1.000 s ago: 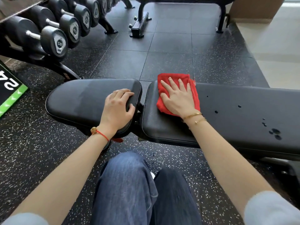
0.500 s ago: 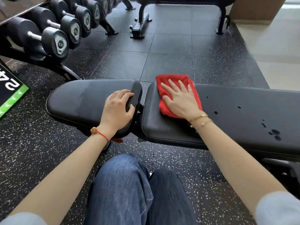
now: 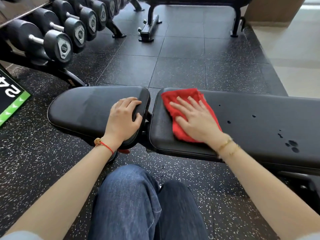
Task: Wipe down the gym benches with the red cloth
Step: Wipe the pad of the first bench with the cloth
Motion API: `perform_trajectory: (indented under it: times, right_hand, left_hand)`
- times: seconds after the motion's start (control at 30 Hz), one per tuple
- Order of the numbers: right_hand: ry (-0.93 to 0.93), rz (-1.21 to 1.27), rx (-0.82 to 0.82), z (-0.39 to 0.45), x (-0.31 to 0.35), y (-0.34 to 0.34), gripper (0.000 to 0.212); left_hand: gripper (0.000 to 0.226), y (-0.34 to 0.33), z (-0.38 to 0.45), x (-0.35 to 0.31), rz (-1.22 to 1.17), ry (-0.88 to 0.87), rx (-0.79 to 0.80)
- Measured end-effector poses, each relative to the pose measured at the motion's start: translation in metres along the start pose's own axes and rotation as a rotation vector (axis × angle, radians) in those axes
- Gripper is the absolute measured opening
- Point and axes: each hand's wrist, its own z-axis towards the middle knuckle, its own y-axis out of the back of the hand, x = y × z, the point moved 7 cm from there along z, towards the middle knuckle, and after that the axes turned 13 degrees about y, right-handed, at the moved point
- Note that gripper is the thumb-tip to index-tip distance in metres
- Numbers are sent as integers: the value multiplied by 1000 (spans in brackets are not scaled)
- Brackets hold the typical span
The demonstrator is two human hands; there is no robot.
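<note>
Both hands are resting on the bench as I am watching. My right hand [image 3: 197, 118] is lying flat, fingers spread wide, pressing the red cloth [image 3: 186, 115] onto the left end of the long back pad [image 3: 259, 118]. My left hand [image 3: 123, 118] is curling over the right edge of the seat pad [image 3: 83, 108], gripping it. Dark droplets [image 3: 291, 145] are dotting the back pad, well right of the cloth. Dumbbells [image 3: 57, 44] are sitting racked at far left.

cloth [image 3: 180, 108] on bench [image 3: 259, 122] (dumbbells [image 3: 58, 44] behind, left).
</note>
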Motion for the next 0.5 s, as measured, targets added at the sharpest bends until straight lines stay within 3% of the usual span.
perform_trajectory:
  times: [0.13, 0.33, 0.5]
  right_hand:
    - [-168, 34, 21, 55, -21, 0, 53]
    - [155, 7, 0, 25, 63, -16, 46]
    - [195, 32, 10, -1, 47, -13, 52]
  left_hand:
    - [39, 0, 0, 0, 14, 4, -5]
    - [40, 2, -1, -1, -1, 2, -2]
    - [40, 1, 0, 0, -6, 1, -8]
